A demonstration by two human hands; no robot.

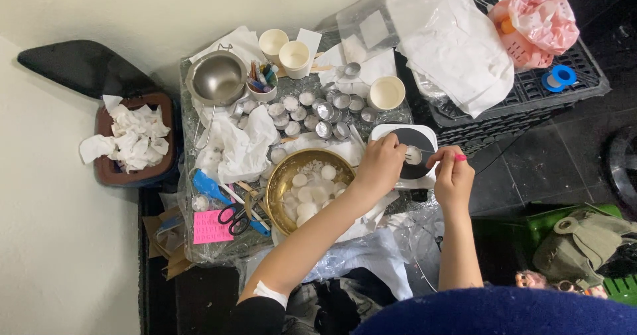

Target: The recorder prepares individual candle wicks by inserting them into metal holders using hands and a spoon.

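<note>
Fingers of both hands pinch at one small tealight cup (413, 154): left hand (379, 166) steadies it, right hand (451, 172) nips something thin, likely a wick. Cup sits on the white scale (428, 136) under the fingers. Left of them: brass bowl (292, 169) of wax discs. Beyond: many metal cups (318, 113), apparently unfilled, so judged early.

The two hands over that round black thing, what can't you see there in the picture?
- Head view: what the left hand pinches is hidden by its own fingers.
- Head view: the small cup on the round black plate is too small to see inside.
- Head view: the right hand shows a pink bit at its fingertips, too small to tell.
- Head view: part of the plate is covered by both hands.
</note>
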